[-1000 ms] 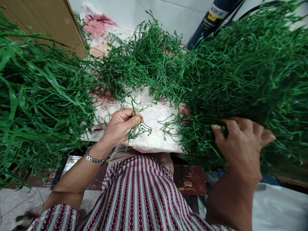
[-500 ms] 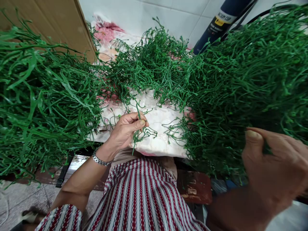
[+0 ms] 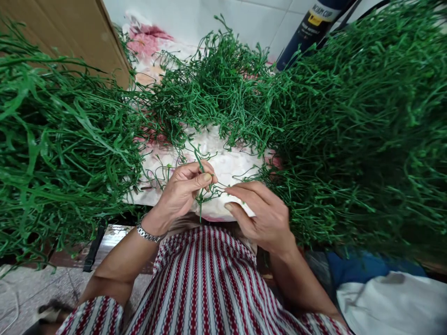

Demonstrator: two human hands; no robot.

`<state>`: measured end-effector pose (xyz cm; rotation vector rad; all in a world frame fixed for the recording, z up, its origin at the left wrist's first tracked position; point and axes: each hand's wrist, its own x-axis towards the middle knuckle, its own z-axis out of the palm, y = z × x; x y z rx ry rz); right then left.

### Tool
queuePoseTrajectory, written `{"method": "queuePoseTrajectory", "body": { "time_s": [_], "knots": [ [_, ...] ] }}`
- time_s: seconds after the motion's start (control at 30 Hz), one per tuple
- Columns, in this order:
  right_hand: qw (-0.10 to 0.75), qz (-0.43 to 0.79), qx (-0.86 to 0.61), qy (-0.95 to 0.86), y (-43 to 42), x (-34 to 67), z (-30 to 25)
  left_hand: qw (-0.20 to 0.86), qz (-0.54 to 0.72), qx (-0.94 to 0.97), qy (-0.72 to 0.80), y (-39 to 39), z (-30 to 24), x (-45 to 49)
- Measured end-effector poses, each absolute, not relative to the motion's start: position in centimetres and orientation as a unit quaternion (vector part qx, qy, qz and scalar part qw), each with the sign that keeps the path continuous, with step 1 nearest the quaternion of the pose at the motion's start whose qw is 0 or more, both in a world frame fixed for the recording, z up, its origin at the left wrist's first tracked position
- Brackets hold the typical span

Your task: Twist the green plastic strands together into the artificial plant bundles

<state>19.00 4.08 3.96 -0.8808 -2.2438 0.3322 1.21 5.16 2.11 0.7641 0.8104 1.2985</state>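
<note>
My left hand (image 3: 185,188) pinches a green artificial plant stem (image 3: 201,204) between thumb and fingers, and its thin branches hang out below and to the right. Close on the right is my right hand (image 3: 261,211), with thumb and forefinger apart. Its fingertips are at the ends of those branches; whether they touch cannot be made out. Both hands are over a white covering with red patches (image 3: 223,160). Thin-stemmed green sprigs (image 3: 226,93) lie in a heap behind the hands.
A tall pile of broader green strands (image 3: 70,153) rises on the left, and a dense heap of thin stems (image 3: 356,139) on the right. Behind are a cardboard box (image 3: 87,32), a dark vacuum cup (image 3: 303,35) and a tiled wall (image 3: 209,18). White fabric (image 3: 394,302) lies lower right.
My right hand has come left from the right-hand heap to beside my left hand, its thumb and forefinger now apart. My left hand keeps its pinch on the stem in nearly the same place.
</note>
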Motion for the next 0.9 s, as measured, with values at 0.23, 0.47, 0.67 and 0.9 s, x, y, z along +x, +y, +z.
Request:
{"method": "queuePoseTrajectory", "body": {
  "time_s": [0.23, 0.47, 0.67, 0.9],
  "knots": [
    [0.405, 0.205, -0.391, -0.801, 4.6, 16.3, 0.9, 0.635, 0.618, 0.295, 0.358, 4.7, 1.4, 2.3],
    [0.418, 0.245, -0.394, -0.781, 4.8, 16.3, 0.9, 0.621, 0.634, 0.292, 0.356, 4.2, 1.2, 2.9],
    [0.405, 0.29, -0.424, -0.756, 4.6, 16.5, 1.1, 0.562, 0.668, 0.299, 0.385, 3.8, 1.4, 3.3],
    [0.419, 0.274, -0.416, -0.759, 4.2, 16.1, 0.7, 0.574, 0.701, 0.234, 0.352, 3.8, 1.0, 3.8]
  ]
}}
